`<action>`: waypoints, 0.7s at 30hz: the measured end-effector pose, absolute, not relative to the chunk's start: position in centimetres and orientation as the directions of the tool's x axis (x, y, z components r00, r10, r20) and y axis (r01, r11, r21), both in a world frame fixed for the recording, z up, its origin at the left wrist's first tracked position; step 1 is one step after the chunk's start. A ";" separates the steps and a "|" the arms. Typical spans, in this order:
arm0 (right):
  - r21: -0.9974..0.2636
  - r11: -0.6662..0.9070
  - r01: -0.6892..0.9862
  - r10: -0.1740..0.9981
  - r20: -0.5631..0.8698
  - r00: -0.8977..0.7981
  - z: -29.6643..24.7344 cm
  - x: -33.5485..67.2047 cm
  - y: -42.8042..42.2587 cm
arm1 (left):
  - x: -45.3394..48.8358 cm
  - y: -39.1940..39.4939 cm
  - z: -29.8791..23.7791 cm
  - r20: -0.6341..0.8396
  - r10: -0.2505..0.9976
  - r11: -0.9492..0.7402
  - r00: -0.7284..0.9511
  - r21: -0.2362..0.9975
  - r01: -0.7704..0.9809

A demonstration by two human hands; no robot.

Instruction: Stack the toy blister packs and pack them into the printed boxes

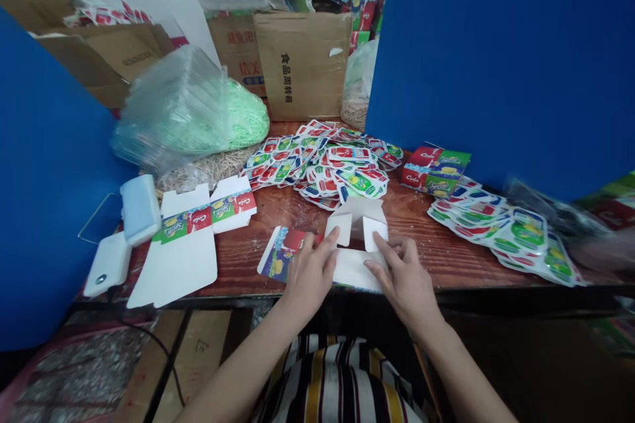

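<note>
Left hand and right hand, half-curled, gripped an open carton between them, probably steadying its flaps; cutouts sat just beyond.

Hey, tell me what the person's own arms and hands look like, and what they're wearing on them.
The left hand and right hand are both bare, with no gloves, rings or watch showing. The left forearm and right forearm show no sleeves. Below them is a striped garment in black, white, mustard and dark red.
</note>
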State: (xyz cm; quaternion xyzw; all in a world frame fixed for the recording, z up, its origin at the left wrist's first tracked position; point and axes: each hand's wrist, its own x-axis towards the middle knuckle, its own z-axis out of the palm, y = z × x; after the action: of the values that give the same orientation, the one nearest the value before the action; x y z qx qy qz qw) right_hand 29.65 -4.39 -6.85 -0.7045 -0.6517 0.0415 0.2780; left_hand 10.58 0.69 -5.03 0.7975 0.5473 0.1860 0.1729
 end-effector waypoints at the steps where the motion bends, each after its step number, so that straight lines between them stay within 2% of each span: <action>1: -0.472 0.000 0.881 0.943 0.293 0.157 -6.8 29.8 -4.1 | 10.7 0.8 -4.8 0.087 0.931 -0.350 0.354 0.482 0.803; 7: -0.602 -0.108 0.791 0.924 0.232 0.303 -7.2 30.6 -1.1 | 12.1 2.3 -4.7 0.020 0.949 -0.291 0.314 0.440 0.850; 12: -0.682 -0.126 0.721 0.937 0.156 0.311 -8.3 30.8 0.1 | 13.0 3.6 -4.5 -0.022 0.960 -0.248 0.278 0.393 0.886; 18: -0.629 0.021 0.777 0.956 0.241 0.170 -8.6 31.2 0.0 | 13.4 3.8 -4.2 -0.052 0.969 -0.212 0.243 0.336 0.918; 21: -0.665 0.209 0.717 0.921 0.380 0.084 -8.2 31.6 -0.4 | 13.2 3.3 -4.5 0.009 0.964 -0.245 0.265 0.418 0.875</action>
State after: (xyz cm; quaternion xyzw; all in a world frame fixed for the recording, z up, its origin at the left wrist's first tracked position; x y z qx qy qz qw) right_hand 31.62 -0.39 -8.19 -0.6161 -0.6647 0.1265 0.4032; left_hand 13.16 3.33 -4.52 0.7776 0.5912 0.1331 0.1673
